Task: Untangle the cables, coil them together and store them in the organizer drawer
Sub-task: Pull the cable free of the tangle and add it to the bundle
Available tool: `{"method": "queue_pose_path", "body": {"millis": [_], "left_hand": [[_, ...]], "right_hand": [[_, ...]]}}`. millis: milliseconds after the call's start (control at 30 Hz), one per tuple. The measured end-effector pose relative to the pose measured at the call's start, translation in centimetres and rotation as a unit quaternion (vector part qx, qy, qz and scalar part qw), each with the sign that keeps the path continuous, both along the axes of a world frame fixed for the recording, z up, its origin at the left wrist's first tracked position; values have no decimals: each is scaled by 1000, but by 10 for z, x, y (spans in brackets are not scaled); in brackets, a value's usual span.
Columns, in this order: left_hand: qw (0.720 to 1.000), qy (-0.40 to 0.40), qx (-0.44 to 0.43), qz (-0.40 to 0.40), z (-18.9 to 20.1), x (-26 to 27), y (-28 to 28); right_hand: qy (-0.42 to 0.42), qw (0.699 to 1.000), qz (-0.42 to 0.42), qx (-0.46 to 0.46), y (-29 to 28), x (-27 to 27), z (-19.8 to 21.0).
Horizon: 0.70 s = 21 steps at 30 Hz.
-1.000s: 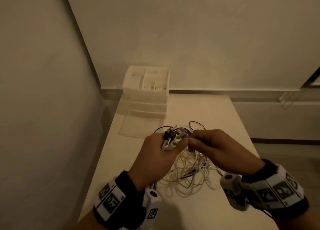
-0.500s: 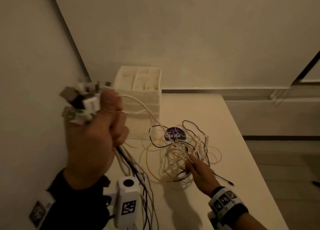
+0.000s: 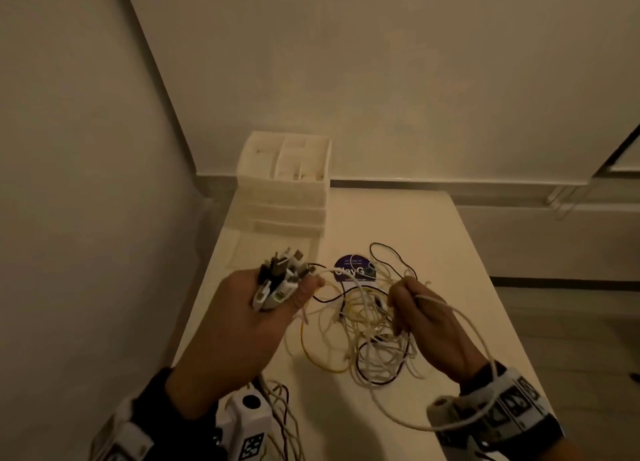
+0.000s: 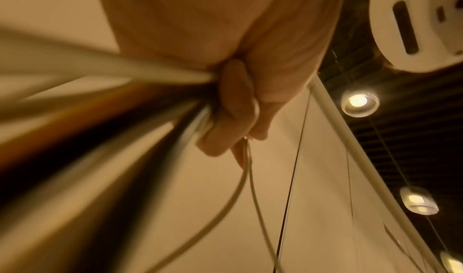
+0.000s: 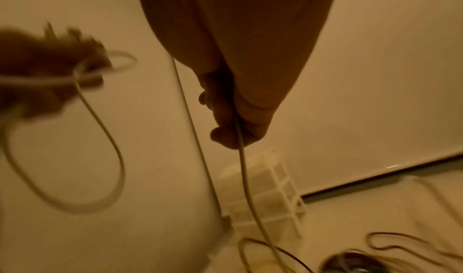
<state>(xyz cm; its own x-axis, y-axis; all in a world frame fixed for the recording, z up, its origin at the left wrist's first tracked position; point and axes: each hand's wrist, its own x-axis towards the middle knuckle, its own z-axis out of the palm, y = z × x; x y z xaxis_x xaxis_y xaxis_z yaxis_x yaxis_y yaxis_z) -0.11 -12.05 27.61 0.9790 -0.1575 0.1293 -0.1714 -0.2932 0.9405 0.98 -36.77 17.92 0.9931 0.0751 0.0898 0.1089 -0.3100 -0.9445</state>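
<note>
A tangle of white, yellow and black cables [image 3: 367, 336] lies on the white table [image 3: 433, 238]. My left hand [image 3: 242, 322] grips a bunch of cable plugs [image 3: 280, 280] above the table's left side; the held cords trail down past my wrist [image 4: 175, 130]. My right hand [image 3: 426, 318] grips a white cable [image 3: 464, 322] that loops back over my right wrist; the same cable [image 5: 244, 178] runs down from its curled fingers. The white organizer [image 3: 287, 183] stands at the table's back left, its bottom drawer [image 3: 273, 249] pulled out.
A round purple sticker [image 3: 351, 270] lies on the table behind the tangle. Walls close in on the left and behind. The table's right edge drops off to the floor.
My left hand has come down from high on the left to just above the table, still holding the plugs. My right hand rose out of the tangle with a white cable.
</note>
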Motion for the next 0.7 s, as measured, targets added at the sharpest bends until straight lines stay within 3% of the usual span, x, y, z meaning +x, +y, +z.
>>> {"method": "queue_pose_path", "body": {"millis": [67,133,167,233,300,400,567,700], "left_hand": [[998,-28,24,43,-1,-1,-8],[995,-66,18,75,-3,-2,-12],[994,-74,3,74,-2,-4,-15],[997,-60,-27,33,-2,-9,-22],[999,-36,-20,-28,-2,-16,-32],[998,-16,5,-61,-13,-21,-45],[998,-63,17,-21,-26,-20,-39],[992,-51,-104,53,-5,-13,-18]], "right_hand": [[-26,1000,-7,14,9,0,17],[-64,991,-1,-121,13,10,22],[-60,974,24,-215,15,16,21],[-26,911,68,-405,22,24,20],[-24,863,58,-501,30,24,23],[-76,870,65,-483,41,19,41],[-67,956,117,-261,37,11,57],[-56,966,124,-221,24,-2,37]]}}
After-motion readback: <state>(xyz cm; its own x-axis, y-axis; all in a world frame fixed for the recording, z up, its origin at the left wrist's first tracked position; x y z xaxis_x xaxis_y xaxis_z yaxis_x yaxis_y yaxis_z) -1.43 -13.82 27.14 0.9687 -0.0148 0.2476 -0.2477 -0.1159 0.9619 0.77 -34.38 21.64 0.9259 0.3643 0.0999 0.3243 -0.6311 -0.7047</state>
